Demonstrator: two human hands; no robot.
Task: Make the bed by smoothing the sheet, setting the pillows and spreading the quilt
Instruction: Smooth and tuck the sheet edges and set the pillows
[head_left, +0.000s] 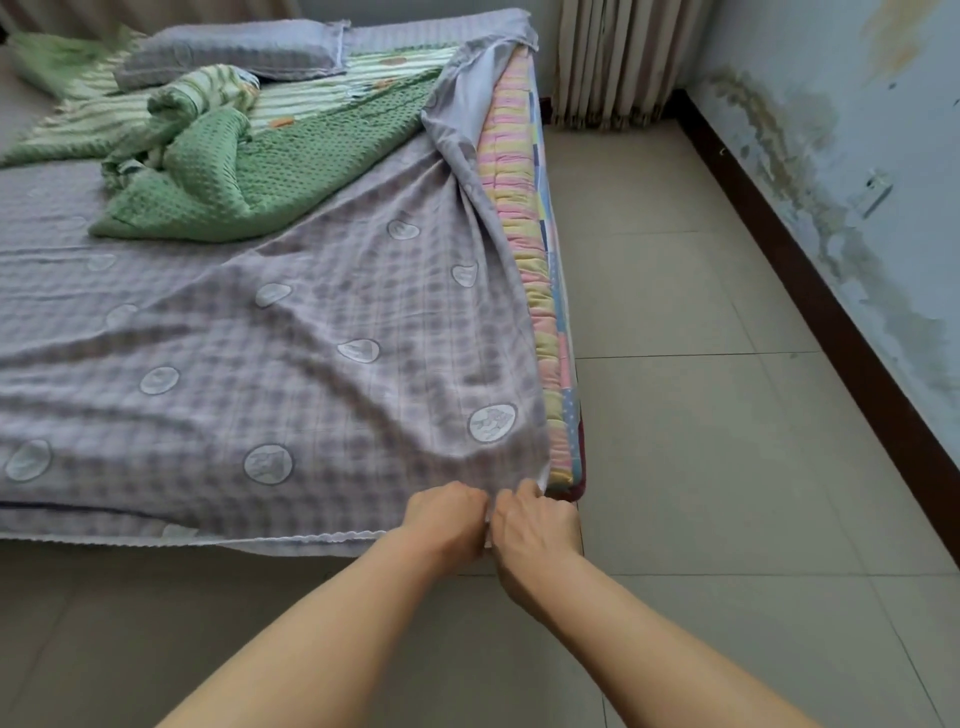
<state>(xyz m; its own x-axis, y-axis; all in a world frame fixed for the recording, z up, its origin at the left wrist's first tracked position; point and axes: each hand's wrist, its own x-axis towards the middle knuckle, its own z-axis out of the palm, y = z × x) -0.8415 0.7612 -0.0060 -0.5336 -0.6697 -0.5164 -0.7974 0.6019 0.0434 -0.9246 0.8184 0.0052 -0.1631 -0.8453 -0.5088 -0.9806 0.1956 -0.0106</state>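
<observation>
A lilac checked sheet (291, 343) with round white patches covers the bed and lies in long wrinkles that run toward its near right corner. My left hand (449, 514) and my right hand (535, 525) are side by side at that corner, both shut on the sheet's edge. A crumpled green quilt (244, 182) with a striped underside lies across the far half of the bed. One lilac pillow (234, 52) rests at the head end. Along the right side the sheet is folded back, baring a striped, colourful mattress pad (524, 244).
Beige floor tiles (701, 415) spread to the right of the bed and in front of it. A stained pale wall with a dark skirting board (810, 270) runs along the right. A ribbed radiator (618, 62) stands at the far wall beyond the bed's corner.
</observation>
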